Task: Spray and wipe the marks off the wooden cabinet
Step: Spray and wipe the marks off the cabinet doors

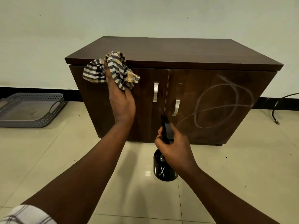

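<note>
A dark wooden cabinet (178, 52) with two doors and metal handles stands on the tiled floor against the wall. Looping white chalk marks (226, 104) cover its right door. My left hand (121, 101) grips a crumpled striped cloth (113, 68) and holds it against the upper part of the left door. My right hand (173, 147) holds a black spray bottle (164, 168) with a scissors logo by its neck, low in front of the cabinet. The bottle's black nozzle points up toward the doors.
A grey perforated plastic tray (30, 110) lies on the floor at the left by the wall. A dark cable (278, 109) trails on the floor at the right. A black skirting runs along the wall base.
</note>
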Action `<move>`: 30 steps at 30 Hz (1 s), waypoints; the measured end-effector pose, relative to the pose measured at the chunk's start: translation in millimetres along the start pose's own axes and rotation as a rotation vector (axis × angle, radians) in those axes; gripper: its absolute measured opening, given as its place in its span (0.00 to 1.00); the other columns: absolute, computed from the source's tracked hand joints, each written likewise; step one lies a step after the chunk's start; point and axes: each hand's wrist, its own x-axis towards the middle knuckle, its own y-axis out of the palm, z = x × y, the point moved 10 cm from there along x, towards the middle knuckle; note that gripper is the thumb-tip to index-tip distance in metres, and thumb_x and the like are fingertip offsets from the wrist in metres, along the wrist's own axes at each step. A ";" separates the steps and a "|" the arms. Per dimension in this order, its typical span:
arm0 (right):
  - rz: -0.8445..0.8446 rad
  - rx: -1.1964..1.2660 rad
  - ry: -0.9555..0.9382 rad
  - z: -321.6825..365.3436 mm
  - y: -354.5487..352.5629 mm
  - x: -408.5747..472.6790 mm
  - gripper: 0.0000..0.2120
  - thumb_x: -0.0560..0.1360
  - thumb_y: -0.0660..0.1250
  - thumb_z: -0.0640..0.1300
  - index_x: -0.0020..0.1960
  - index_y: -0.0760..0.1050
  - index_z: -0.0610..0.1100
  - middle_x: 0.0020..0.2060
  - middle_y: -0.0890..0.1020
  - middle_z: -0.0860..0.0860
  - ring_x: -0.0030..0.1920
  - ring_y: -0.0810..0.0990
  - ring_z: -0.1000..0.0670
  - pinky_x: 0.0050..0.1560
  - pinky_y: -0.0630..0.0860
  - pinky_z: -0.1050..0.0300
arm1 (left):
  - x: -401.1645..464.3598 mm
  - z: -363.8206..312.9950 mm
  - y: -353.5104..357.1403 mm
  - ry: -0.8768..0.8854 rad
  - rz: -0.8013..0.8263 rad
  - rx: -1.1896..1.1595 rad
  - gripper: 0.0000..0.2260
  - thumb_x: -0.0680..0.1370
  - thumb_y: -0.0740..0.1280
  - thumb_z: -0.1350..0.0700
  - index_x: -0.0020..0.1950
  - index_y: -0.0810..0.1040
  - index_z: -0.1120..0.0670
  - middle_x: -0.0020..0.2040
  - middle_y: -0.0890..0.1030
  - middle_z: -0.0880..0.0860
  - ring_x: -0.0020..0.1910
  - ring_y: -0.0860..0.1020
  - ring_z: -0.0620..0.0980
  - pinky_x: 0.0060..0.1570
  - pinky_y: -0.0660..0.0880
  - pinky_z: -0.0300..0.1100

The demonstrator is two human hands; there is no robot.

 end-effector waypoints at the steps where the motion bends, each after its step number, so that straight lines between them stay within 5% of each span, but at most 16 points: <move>1: 0.003 0.004 0.003 -2.6 -1.3 -1.5 0.06 0.74 0.69 0.45 0.50 0.74 0.52 0.41 0.81 0.53 0.45 0.81 0.51 0.51 0.80 0.46 | -0.9 -7.0 5.7 0.057 0.026 0.003 0.31 0.80 0.58 0.63 0.80 0.48 0.55 0.79 0.57 0.57 0.78 0.56 0.55 0.76 0.58 0.55; 6: -0.058 0.097 -0.004 -13.6 -30.0 -2.8 0.10 0.75 0.70 0.44 0.54 0.76 0.53 0.48 0.83 0.56 0.52 0.82 0.57 0.54 0.77 0.59 | -17.0 -42.7 58.4 0.529 0.177 0.349 0.28 0.79 0.62 0.61 0.78 0.59 0.54 0.79 0.53 0.63 0.77 0.46 0.67 0.76 0.47 0.60; 9: -0.114 0.117 -0.025 -18.9 -55.2 -3.7 0.10 0.75 0.70 0.42 0.54 0.76 0.51 0.48 0.83 0.57 0.52 0.81 0.60 0.50 0.72 0.72 | -52.1 -46.0 100.2 0.900 0.326 0.515 0.25 0.76 0.64 0.62 0.74 0.68 0.53 0.77 0.62 0.57 0.76 0.54 0.63 0.75 0.50 0.56; 12: -0.178 0.145 -0.030 -29.7 -78.2 -8.6 0.10 0.76 0.70 0.41 0.54 0.77 0.51 0.48 0.84 0.57 0.52 0.82 0.60 0.50 0.73 0.74 | -90.5 -19.3 123.3 1.172 0.388 0.764 0.21 0.74 0.64 0.62 0.67 0.76 0.54 0.70 0.74 0.55 0.71 0.68 0.64 0.74 0.55 0.56; 17: -0.218 0.142 0.005 -50.9 -98.4 -21.2 0.11 0.75 0.70 0.40 0.55 0.77 0.52 0.49 0.84 0.56 0.53 0.82 0.60 0.49 0.72 0.76 | -116.1 26.0 137.7 1.124 0.476 0.918 0.21 0.73 0.58 0.60 0.64 0.77 0.63 0.63 0.79 0.64 0.62 0.75 0.71 0.75 0.45 0.52; 19: -0.222 0.119 0.014 -52.9 -104.3 -23.8 0.11 0.75 0.70 0.39 0.55 0.77 0.51 0.49 0.84 0.56 0.53 0.82 0.60 0.49 0.72 0.75 | -130.1 48.2 137.6 1.092 0.539 0.944 0.21 0.73 0.58 0.58 0.63 0.78 0.63 0.59 0.81 0.64 0.60 0.78 0.68 0.74 0.57 0.53; 21: -0.209 0.084 0.014 -50.9 -109.4 -24.4 0.12 0.74 0.70 0.38 0.55 0.78 0.50 0.48 0.84 0.57 0.52 0.82 0.61 0.48 0.72 0.76 | -155.4 71.4 138.5 1.159 0.567 0.961 0.17 0.72 0.62 0.55 0.58 0.80 0.58 0.55 0.84 0.57 0.56 0.82 0.57 0.62 0.74 0.46; 22: -0.202 0.071 0.016 -50.3 -110.2 -23.6 0.12 0.74 0.70 0.38 0.55 0.77 0.50 0.48 0.84 0.57 0.53 0.81 0.62 0.48 0.72 0.76 | -175.3 89.4 143.4 1.251 0.699 0.972 0.17 0.71 0.66 0.58 0.59 0.81 0.56 0.57 0.83 0.55 0.60 0.81 0.56 0.62 0.74 0.49; 25: -0.200 0.013 0.002 -45.6 -118.8 -17.7 0.11 0.74 0.70 0.40 0.55 0.77 0.50 0.48 0.84 0.56 0.54 0.81 0.62 0.48 0.72 0.76 | -228.1 167.6 171.1 1.394 1.280 1.152 0.30 0.77 0.62 0.68 0.77 0.59 0.55 0.78 0.60 0.56 0.78 0.53 0.59 0.73 0.40 0.53; 27: -0.193 -0.005 -0.001 -39.3 -122.0 -11.7 0.11 0.75 0.70 0.39 0.55 0.77 0.50 0.48 0.84 0.57 0.53 0.82 0.62 0.48 0.72 0.77 | -232.8 174.0 185.1 1.422 1.347 1.229 0.33 0.77 0.60 0.70 0.79 0.50 0.57 0.80 0.51 0.57 0.79 0.44 0.60 0.69 0.34 0.55; 30: -0.168 -0.015 -0.027 -24.1 -125.3 -4.2 0.10 0.75 0.69 0.40 0.55 0.76 0.49 0.47 0.83 0.57 0.52 0.82 0.61 0.47 0.71 0.77 | -239.1 169.5 195.6 1.576 1.313 1.320 0.32 0.77 0.60 0.68 0.78 0.50 0.58 0.80 0.50 0.58 0.78 0.43 0.61 0.66 0.31 0.57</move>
